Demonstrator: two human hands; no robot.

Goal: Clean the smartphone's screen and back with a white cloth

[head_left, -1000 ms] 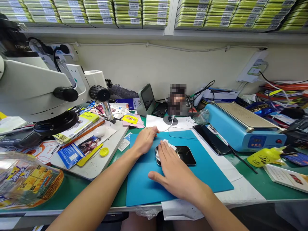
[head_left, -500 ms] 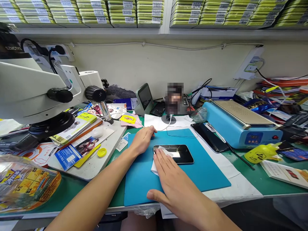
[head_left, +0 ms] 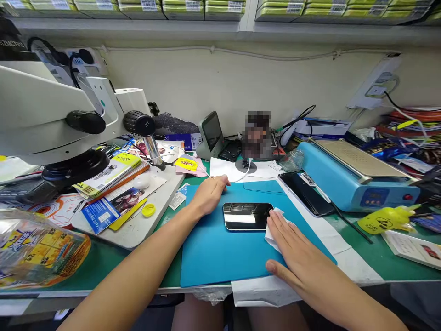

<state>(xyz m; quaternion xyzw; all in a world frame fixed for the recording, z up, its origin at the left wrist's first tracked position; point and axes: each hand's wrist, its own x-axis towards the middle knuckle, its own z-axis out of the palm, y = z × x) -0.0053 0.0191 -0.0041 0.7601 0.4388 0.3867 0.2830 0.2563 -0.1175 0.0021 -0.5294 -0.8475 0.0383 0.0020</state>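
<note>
Black glossy smartphone (head_left: pixel 245 218) on blue rectangular mat (head_left: pixel 220 259); right hand (head_left: pixel 298 248) flat over white wipe (head_left: pixel 271 238) at its edge (left hand (head_left: pixel 210 194): grip, cannot tell).

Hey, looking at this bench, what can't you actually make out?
In the head view:
Phone: right end partly covered by the tissue and right hand.
Tissue: partly hidden under that hand.
Left hand: its own back hides whether it grips anything.
Microscope: cut off by the left edge.
Boxes: cut off by the top edge; labels too small to read.
Pixelated patch: blurring hides what stands there.
</note>
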